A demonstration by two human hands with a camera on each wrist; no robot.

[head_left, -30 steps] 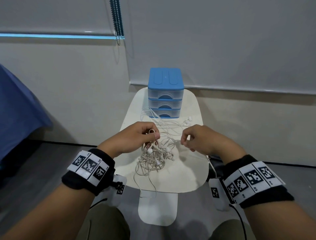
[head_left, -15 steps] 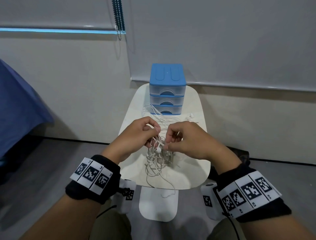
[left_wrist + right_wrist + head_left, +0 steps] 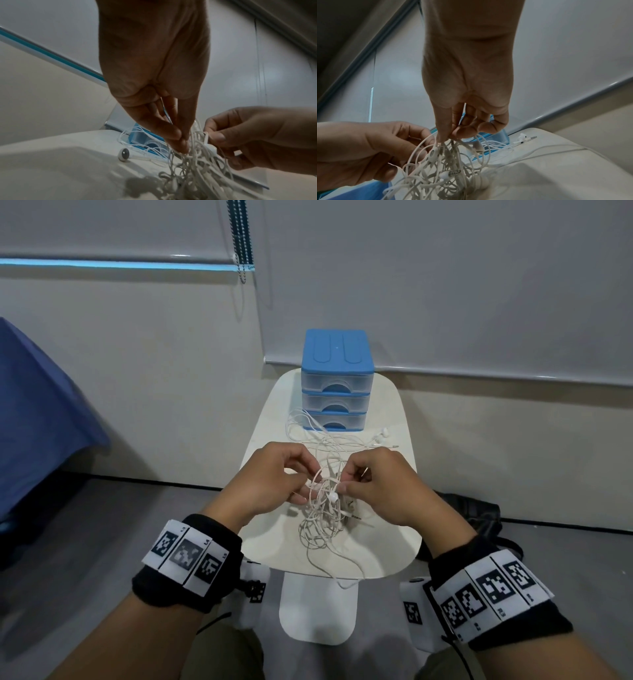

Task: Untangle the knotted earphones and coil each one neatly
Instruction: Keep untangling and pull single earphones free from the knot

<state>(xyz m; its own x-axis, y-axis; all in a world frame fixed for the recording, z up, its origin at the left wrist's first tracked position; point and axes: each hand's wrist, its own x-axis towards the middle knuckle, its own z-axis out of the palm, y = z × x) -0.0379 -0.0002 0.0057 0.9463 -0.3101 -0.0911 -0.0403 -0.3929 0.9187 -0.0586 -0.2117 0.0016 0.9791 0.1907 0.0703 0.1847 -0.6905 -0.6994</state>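
Head view: the tangled earphones (image 3: 325, 508) are pinched from both sides above the tabletop (image 3: 387, 549), cords being held in the closed grip of the left hand (image 3: 270, 481) and of the right hand (image 3: 380, 484). Loose cords trail toward the drawer box (image 3: 337, 381).

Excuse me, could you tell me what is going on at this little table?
A person is picking apart a tangle of white earphones over a small table. The left hand and right hand each pinch cords at the top of the knot. Nothing is coiled yet. Loose cords trail toward a blue drawer unit.
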